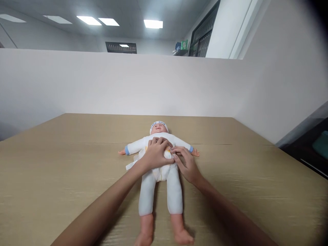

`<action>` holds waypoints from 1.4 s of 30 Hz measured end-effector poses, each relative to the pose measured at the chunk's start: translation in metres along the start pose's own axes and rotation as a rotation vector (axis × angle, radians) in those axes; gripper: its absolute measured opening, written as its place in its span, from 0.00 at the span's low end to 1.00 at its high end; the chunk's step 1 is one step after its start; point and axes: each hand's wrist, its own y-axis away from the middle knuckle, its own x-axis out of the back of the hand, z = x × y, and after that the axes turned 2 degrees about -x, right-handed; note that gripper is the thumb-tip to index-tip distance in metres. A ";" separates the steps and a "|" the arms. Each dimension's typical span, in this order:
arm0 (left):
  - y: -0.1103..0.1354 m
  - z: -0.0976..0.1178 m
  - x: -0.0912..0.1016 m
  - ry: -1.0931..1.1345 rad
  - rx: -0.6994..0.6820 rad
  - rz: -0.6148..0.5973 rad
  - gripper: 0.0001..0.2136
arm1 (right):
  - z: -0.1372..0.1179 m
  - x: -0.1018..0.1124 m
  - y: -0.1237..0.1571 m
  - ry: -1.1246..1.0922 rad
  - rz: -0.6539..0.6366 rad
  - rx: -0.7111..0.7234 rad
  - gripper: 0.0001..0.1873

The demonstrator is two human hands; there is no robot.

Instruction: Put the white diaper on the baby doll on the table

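Note:
A baby doll (159, 133) in a white suit and white cap lies on its back on the wooden table (64, 171), head away from me, bare feet toward me. A white diaper (160, 172) sits around its hips, with one flap sticking out at the doll's left side. My left hand (155, 153) lies curled over the doll's belly and presses on the diaper's front. My right hand (187, 164) rests at the doll's waist on the right, its fingertips pinched on the diaper's edge close to my left hand.
A white partition wall (102, 85) stands along the table's far edge and right side. A dark surface with a teal object (321, 143) lies beyond the table's right edge. Bare tabletop spreads to the left and right of the doll.

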 end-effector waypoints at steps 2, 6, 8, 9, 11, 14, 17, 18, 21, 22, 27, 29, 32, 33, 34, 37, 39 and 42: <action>-0.001 0.001 0.003 0.021 0.022 -0.023 0.19 | 0.001 0.002 0.002 0.002 -0.017 0.056 0.12; 0.004 -0.004 0.015 0.249 0.019 -0.056 0.22 | 0.004 0.011 0.002 0.047 -0.109 0.127 0.18; 0.014 -0.013 0.020 0.408 0.012 -0.020 0.21 | 0.004 0.016 0.003 0.095 -0.154 0.136 0.20; 0.022 -0.019 0.022 0.455 0.027 0.013 0.19 | 0.003 0.017 0.004 0.121 -0.172 0.137 0.21; 0.040 -0.034 0.024 0.463 0.084 0.086 0.16 | 0.002 0.019 0.006 0.165 -0.194 0.143 0.22; 0.070 -0.058 0.024 0.347 0.162 0.162 0.15 | -0.001 0.020 0.007 0.226 -0.190 0.149 0.23; 0.093 -0.080 0.026 0.144 0.250 0.132 0.15 | -0.009 0.019 0.004 0.316 -0.139 0.129 0.20; 0.098 -0.086 0.027 0.069 0.291 0.089 0.16 | -0.014 0.017 0.001 0.340 -0.109 0.113 0.18; 0.104 -0.095 0.029 -0.092 0.381 -0.045 0.16 | -0.034 0.008 -0.009 0.340 -0.048 0.066 0.13; 0.105 -0.096 0.029 -0.123 0.392 -0.072 0.15 | -0.043 0.002 -0.013 0.324 -0.058 0.059 0.11; 0.109 -0.096 0.030 -0.158 0.411 -0.134 0.14 | -0.076 -0.037 -0.038 0.361 -0.195 0.066 0.06; 0.110 -0.096 0.033 -0.113 0.421 -0.160 0.14 | -0.081 -0.051 -0.049 0.428 -0.229 0.020 0.13; 0.109 -0.096 0.041 0.068 0.490 -0.152 0.14 | -0.083 -0.062 -0.063 0.500 -0.311 -0.133 0.21; 0.108 -0.096 0.045 0.151 0.508 -0.123 0.15 | -0.082 -0.064 -0.066 0.509 -0.342 -0.182 0.22; 0.106 -0.095 0.048 0.234 0.513 -0.084 0.16 | -0.082 -0.064 -0.068 0.513 -0.367 -0.218 0.22; 0.097 -0.087 0.056 0.460 0.448 0.024 0.21 | -0.082 -0.064 -0.068 0.523 -0.374 -0.224 0.22; 0.088 -0.080 0.058 0.576 0.414 0.059 0.23 | -0.081 -0.063 -0.064 0.521 -0.352 -0.180 0.21; 0.071 -0.066 0.055 0.655 0.400 0.064 0.23 | -0.081 -0.062 -0.060 0.477 -0.351 -0.119 0.21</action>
